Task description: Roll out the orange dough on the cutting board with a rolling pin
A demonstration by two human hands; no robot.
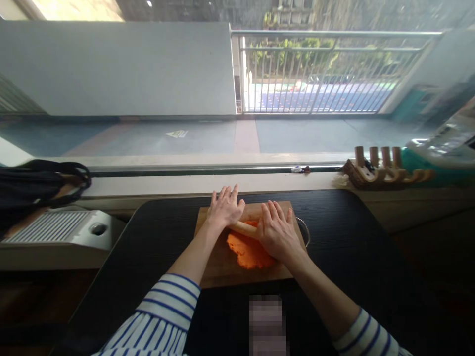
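A wooden rolling pin [245, 229] lies across a flattened, ragged-edged sheet of orange dough or modelling clay [249, 252]; which of the two I cannot tell. My left hand [225, 207] rests over the pin's left end, its fingers stretched out and spread. Over the right part of the pin lies my right hand [279, 230], palm down with fingers extended, covering that end and some of the orange sheet. Under all of it is a wooden cutting board [215, 272] with a metal ring handle [306, 232] at its right side.
The board sits on a black table [163, 237] against a window ledge [185, 184]. A wooden rack with pegs [386, 170] stands on the ledge at right. Dark bags or straps [40, 183] and a white vented unit [67, 227] are at left. A blurred patch [267, 324] covers something near me.
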